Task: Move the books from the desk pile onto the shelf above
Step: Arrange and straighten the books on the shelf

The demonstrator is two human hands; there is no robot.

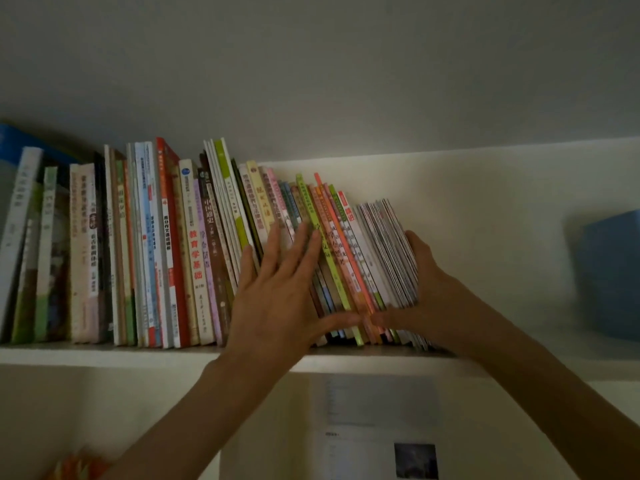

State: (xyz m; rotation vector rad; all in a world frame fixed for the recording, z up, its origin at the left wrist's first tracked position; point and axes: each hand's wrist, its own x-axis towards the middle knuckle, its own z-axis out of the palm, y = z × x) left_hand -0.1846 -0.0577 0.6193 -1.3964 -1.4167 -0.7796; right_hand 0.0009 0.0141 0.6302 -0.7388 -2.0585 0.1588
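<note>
A white shelf point(104, 355) carries a long row of upright books point(156, 237) that lean left toward its right end. The last of them is a bundle of thin books point(384, 244). My left hand point(277, 292) lies flat on the coloured spines just left of the bundle, fingers straight, thumb stretched right along the books' lower edge. My right hand point(433, 282) wraps the bundle's right side, its fingers on the outer cover and its thumb across the front, touching my left thumb. The desk pile is out of view.
Right of the books the shelf board is bare up to a blue box point(613, 271) at the far right. A blue folder point(14, 143) stands at the far left. Printed sheets point(377, 403) hang on the wall under the shelf.
</note>
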